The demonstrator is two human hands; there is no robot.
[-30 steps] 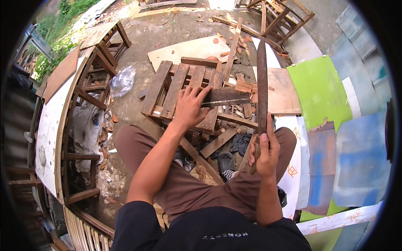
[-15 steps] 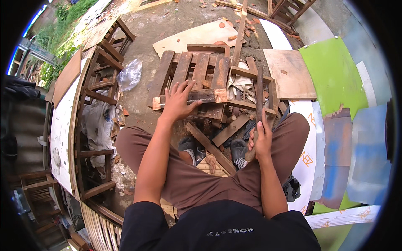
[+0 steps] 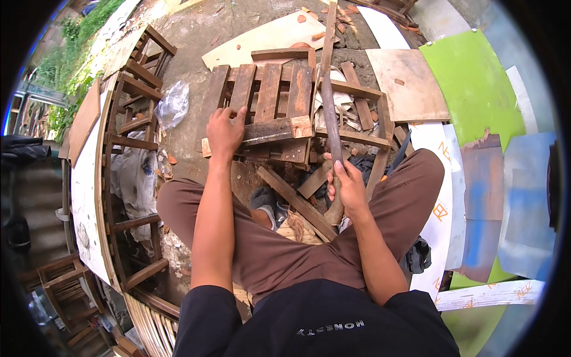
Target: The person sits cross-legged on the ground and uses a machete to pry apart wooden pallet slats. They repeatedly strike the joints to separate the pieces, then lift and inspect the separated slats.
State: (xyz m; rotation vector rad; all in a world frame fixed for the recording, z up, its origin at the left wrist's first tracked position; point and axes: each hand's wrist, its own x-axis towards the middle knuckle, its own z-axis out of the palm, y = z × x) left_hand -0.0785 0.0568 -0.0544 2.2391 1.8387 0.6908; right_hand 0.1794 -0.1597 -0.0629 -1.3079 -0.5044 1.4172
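Observation:
In front of me stands a slatted wooden stand [image 3: 270, 89] of dark, worn boards. Across its near edge lies a dark wooden block [image 3: 267, 132] with pale, raw ends. My left hand [image 3: 225, 134] is closed over the block's left part, its fingers bent. My right hand [image 3: 346, 187] is wrapped round the lower part of a long, dark machete [image 3: 330, 113], held upright between my knees. Its tan butt end shows below my fist. The blade's tip reaches up beside the stand's right side.
An open wooden frame [image 3: 357, 140] with scraps inside adjoins the stand on the right. Loose planks [image 3: 297, 205] lie by my feet. Wooden racks [image 3: 134, 140] line the left, near a clear plastic bag [image 3: 172, 104]. A green sheet [image 3: 476, 95] and other boards cover the right.
My right hand has moved left, bringing the machete toward the stand. My left hand has shifted left along the block, and its spread fingers have curled. The view has moved slightly.

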